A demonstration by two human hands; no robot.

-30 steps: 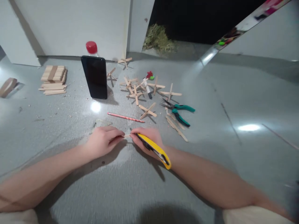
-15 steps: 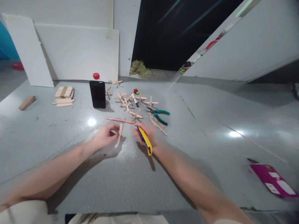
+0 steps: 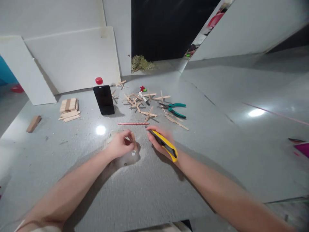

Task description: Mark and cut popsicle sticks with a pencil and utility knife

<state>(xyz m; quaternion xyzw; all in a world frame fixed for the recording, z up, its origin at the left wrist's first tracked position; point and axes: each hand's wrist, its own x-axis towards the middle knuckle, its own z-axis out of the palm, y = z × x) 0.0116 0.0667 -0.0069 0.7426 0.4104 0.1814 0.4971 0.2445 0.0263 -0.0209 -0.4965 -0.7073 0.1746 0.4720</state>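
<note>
Pinched in the fingers of my left hand (image 3: 122, 144) is a short wooden stick (image 3: 134, 141), held nearly upright just above the grey table. My right hand (image 3: 160, 141) is wrapped round a yellow utility knife (image 3: 166, 144), whose tip points up and left. A red patterned pencil (image 3: 132, 123) lies just beyond both hands. Behind it are several crossed wooden sticks (image 3: 149, 114), a white tube with a dark end (image 3: 144, 97) and green-handled pliers (image 3: 177, 110). Loose sticks (image 3: 177, 122) lie below the pliers.
A black phone (image 3: 104, 100) stands upright, with a red cap (image 3: 98, 80) behind it. Stacked wooden sticks (image 3: 69, 105) and a brown block (image 3: 33, 124) are at the left. White boards (image 3: 72, 58) lean at the back. A purple object (image 3: 303, 149) sits at the right edge.
The view has turned. My right hand and the knife are now farther from my left hand, and the knife lies at a flatter angle. The stick in my left hand is tilted differently.
</note>
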